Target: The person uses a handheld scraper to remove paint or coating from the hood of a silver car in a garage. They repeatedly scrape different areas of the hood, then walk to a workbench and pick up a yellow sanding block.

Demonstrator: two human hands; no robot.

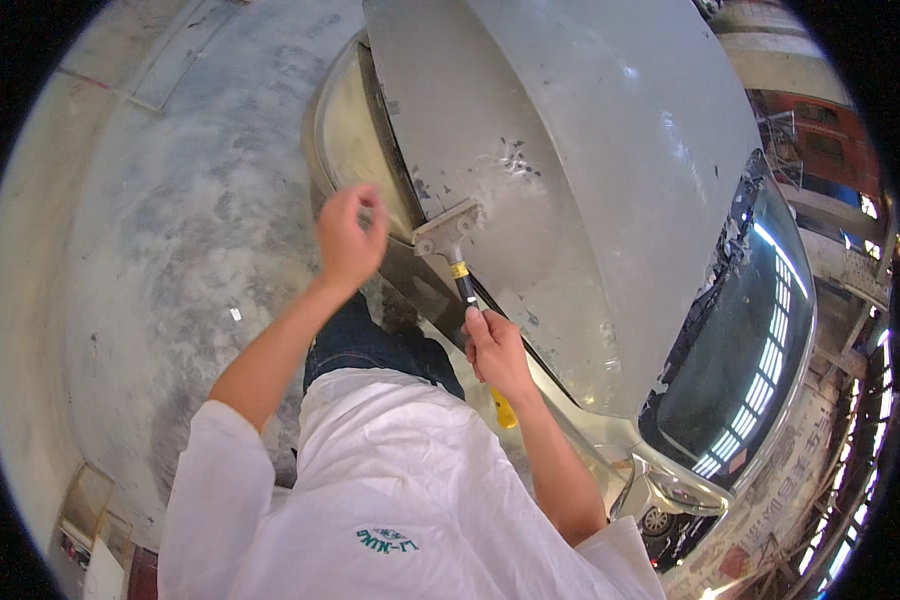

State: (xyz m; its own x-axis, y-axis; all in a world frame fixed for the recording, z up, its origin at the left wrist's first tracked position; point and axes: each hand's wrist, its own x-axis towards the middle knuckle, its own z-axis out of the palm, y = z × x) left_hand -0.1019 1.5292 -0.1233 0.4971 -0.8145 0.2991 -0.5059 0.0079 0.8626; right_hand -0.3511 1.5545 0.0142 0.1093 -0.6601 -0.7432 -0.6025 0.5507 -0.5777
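Headlight point(360, 145) near scraper point(465, 286), windshield point(735, 340) beyond hood point(630, 190)

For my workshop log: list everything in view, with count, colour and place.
scraper: one, grey head, black and yellow handle, head at hood's edge
hood: one, dull grey, centre
headlight: one, yellowish, left of hood
windshield: one, dark, right
side mirror: one, silvery, lower right
structure: one, reddish, upper right
floor: one, mottled grey, left
trousers: one pair, dark blue, above shirt
shirt: one, white, bottom
left hand: one, bare, before headlight
right hand: one, bare, gripping scraper
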